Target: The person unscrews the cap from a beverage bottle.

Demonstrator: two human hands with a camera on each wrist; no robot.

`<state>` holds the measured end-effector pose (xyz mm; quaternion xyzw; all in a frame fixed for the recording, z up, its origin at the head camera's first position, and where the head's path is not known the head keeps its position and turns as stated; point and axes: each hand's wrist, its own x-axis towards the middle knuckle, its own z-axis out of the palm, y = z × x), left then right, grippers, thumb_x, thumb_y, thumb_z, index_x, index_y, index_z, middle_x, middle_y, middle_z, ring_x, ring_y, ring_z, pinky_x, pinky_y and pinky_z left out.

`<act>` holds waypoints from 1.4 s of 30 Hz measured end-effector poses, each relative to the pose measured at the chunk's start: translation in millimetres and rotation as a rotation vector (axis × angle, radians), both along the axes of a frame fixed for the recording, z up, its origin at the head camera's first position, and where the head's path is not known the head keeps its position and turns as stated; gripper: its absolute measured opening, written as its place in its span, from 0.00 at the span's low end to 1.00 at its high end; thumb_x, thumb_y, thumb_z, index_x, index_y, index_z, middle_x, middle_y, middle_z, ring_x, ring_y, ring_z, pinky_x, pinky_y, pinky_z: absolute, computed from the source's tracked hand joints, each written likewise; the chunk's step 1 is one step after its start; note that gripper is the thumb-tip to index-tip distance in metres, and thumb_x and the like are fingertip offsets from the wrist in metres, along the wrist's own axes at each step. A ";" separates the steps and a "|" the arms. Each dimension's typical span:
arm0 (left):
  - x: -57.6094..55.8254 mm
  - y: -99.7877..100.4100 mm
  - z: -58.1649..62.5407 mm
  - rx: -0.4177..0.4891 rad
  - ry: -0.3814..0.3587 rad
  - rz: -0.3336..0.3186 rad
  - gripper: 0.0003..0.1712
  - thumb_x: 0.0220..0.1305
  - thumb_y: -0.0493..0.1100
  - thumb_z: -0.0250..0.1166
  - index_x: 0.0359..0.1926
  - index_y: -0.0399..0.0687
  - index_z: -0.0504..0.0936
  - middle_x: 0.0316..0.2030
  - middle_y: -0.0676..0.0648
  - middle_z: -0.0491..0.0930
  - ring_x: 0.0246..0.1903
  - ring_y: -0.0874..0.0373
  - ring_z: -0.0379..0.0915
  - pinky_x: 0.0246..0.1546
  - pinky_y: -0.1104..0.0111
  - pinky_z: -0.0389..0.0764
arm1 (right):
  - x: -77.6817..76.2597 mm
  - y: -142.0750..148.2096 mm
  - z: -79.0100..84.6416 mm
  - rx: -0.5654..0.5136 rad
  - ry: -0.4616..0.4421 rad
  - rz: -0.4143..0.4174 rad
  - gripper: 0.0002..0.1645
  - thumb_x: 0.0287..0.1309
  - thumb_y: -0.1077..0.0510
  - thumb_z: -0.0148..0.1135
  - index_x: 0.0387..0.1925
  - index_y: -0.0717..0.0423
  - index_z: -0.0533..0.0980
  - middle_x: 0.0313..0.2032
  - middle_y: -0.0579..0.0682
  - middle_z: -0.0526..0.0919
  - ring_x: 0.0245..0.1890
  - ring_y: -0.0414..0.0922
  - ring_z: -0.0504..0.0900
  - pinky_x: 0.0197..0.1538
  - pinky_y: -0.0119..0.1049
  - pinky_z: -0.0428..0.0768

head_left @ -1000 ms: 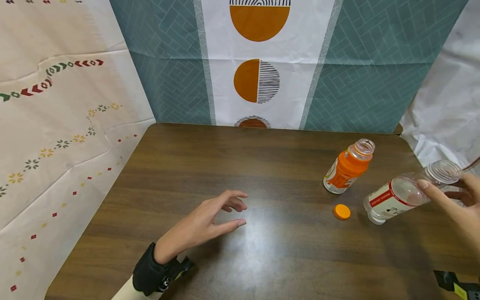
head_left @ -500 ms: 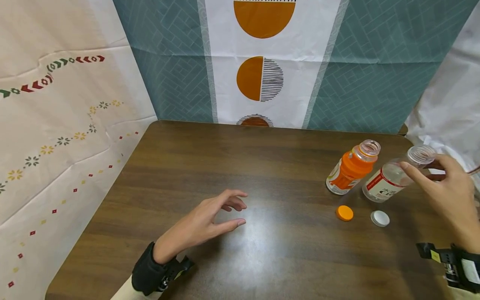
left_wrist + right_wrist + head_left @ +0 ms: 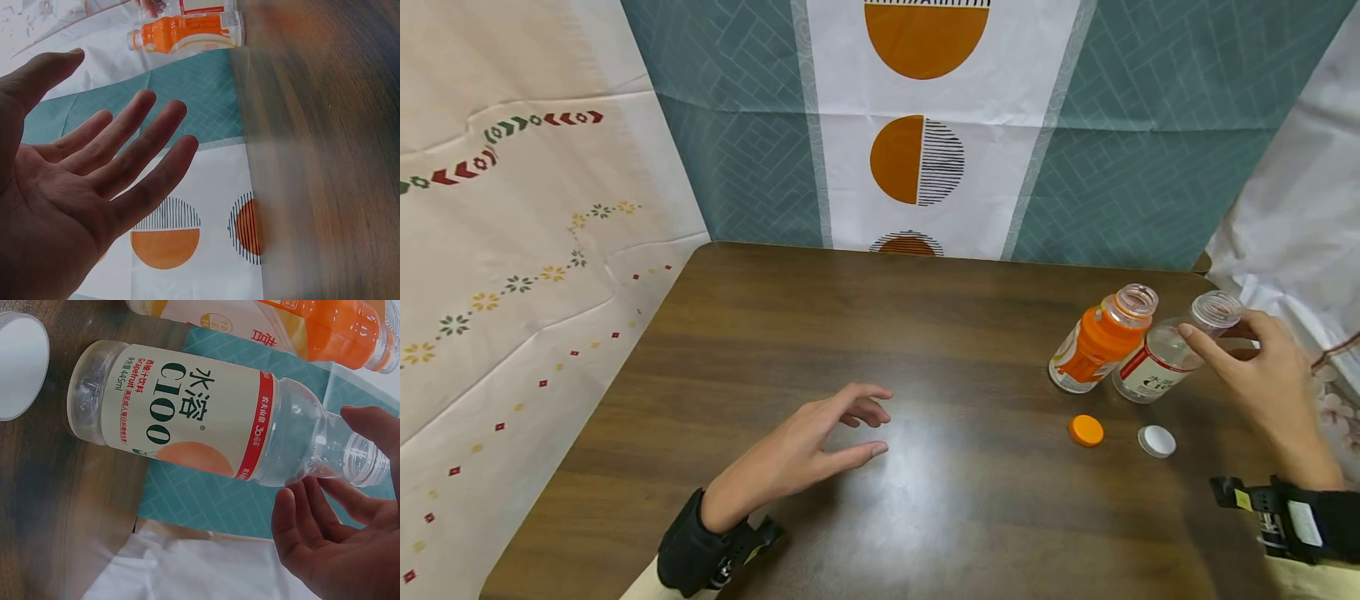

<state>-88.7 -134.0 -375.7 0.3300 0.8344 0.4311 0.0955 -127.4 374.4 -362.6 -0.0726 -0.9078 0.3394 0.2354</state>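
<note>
A clear plastic bottle [image 3: 187, 415] with a cream and red label stands uncapped at the right of the table. My right hand [image 3: 1262, 367] grips it by the neck, thumb on one side and fingers on the other. Close beside it on the left stands an uncapped bottle with an orange wrap [image 3: 1102, 342]. An orange cap [image 3: 1086, 431] and a white cap [image 3: 1157, 442] lie in front of the bottles. My left hand [image 3: 820, 433] is held over the middle of the table, fingers relaxed and spread, with nothing in it.
The brown wooden table [image 3: 850, 325] spreads under everything. Behind it hangs a teal and white patterned cloth [image 3: 745, 167]. A cream printed cloth [image 3: 535, 275] borders the left side, and a white cloth [image 3: 1292, 225] the right.
My right hand has brought the clear bottle left, upright beside the orange one, from its earlier place at the right. The white cap has come into sight. The left hand stays put.
</note>
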 end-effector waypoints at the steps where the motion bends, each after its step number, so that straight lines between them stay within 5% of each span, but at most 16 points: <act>1: -0.1 -0.2 -0.1 0.001 0.002 -0.002 0.28 0.68 0.56 0.62 0.66 0.68 0.64 0.51 0.62 0.79 0.52 0.65 0.77 0.56 0.64 0.79 | 0.8 0.0 -0.3 0.007 -0.002 -0.004 0.18 0.55 0.51 0.72 0.39 0.27 0.71 0.35 0.20 0.68 0.31 0.14 0.69 0.35 0.08 0.64; 14: -1.0 -0.5 0.8 0.001 0.006 -0.009 0.28 0.69 0.56 0.62 0.66 0.68 0.64 0.51 0.62 0.79 0.53 0.65 0.77 0.56 0.64 0.78 | 6.6 6.8 2.1 0.045 -0.046 -0.022 0.20 0.56 0.48 0.71 0.42 0.26 0.68 0.31 0.12 0.67 0.28 0.11 0.66 0.32 0.11 0.64; 17: -1.3 0.0 1.4 -0.005 0.007 -0.013 0.28 0.69 0.56 0.62 0.66 0.67 0.64 0.51 0.62 0.79 0.52 0.67 0.76 0.56 0.66 0.78 | 6.2 9.0 3.1 0.055 -0.066 -0.014 0.16 0.57 0.48 0.71 0.44 0.40 0.74 0.29 0.12 0.67 0.26 0.11 0.66 0.30 0.12 0.65; 21: -1.1 -0.1 2.1 -0.012 0.003 -0.014 0.28 0.68 0.57 0.62 0.66 0.67 0.64 0.51 0.62 0.79 0.52 0.68 0.76 0.55 0.66 0.78 | 3.4 12.4 3.6 0.098 -0.092 0.004 0.27 0.58 0.49 0.70 0.49 0.64 0.75 0.31 0.21 0.69 0.26 0.09 0.63 0.27 0.14 0.64; 22: -1.1 -0.2 2.2 -0.014 0.003 -0.013 0.28 0.68 0.57 0.62 0.66 0.67 0.64 0.51 0.62 0.79 0.52 0.68 0.76 0.55 0.67 0.78 | 2.9 13.1 3.8 0.113 -0.098 0.006 0.27 0.58 0.48 0.70 0.50 0.64 0.75 0.33 0.26 0.73 0.26 0.09 0.62 0.28 0.14 0.64; 26: -0.9 -1.0 2.5 -0.020 -0.002 -0.007 0.28 0.68 0.57 0.62 0.66 0.68 0.64 0.51 0.63 0.79 0.52 0.68 0.76 0.55 0.67 0.78 | 1.4 14.9 3.6 0.144 -0.084 0.033 0.26 0.58 0.48 0.69 0.49 0.64 0.76 0.34 0.22 0.69 0.30 0.11 0.61 0.31 0.14 0.63; 29: -0.5 -1.2 2.6 -0.023 -0.009 -0.002 0.28 0.68 0.57 0.62 0.66 0.69 0.64 0.51 0.63 0.79 0.52 0.68 0.76 0.55 0.67 0.78 | 0.7 15.1 3.4 0.182 -0.089 0.054 0.26 0.58 0.48 0.69 0.49 0.64 0.76 0.37 0.33 0.75 0.32 0.14 0.58 0.33 0.20 0.62; 33: 0.1 -1.4 2.6 -0.028 -0.018 0.000 0.28 0.68 0.57 0.62 0.66 0.68 0.64 0.51 0.63 0.79 0.51 0.68 0.76 0.55 0.67 0.79 | 2.7 15.4 3.5 0.204 -0.118 0.074 0.28 0.58 0.49 0.69 0.50 0.66 0.75 0.45 0.66 0.74 0.35 0.15 0.55 0.33 0.24 0.61; 38: -0.3 -1.5 3.4 -0.031 -0.012 0.001 0.28 0.68 0.57 0.62 0.66 0.68 0.65 0.51 0.63 0.79 0.52 0.68 0.77 0.55 0.67 0.79 | 10.4 16.0 7.3 0.204 -0.142 0.078 0.31 0.56 0.48 0.71 0.53 0.66 0.75 0.50 0.68 0.75 0.37 0.13 0.56 0.31 0.15 0.61; 42: -0.3 -1.7 3.7 -0.031 -0.008 -0.001 0.28 0.68 0.57 0.62 0.66 0.67 0.65 0.51 0.63 0.79 0.52 0.68 0.76 0.55 0.67 0.79 | 21.4 16.6 10.1 0.230 -0.156 0.057 0.36 0.57 0.47 0.70 0.58 0.69 0.73 0.54 0.73 0.74 0.44 0.35 0.69 0.33 0.17 0.58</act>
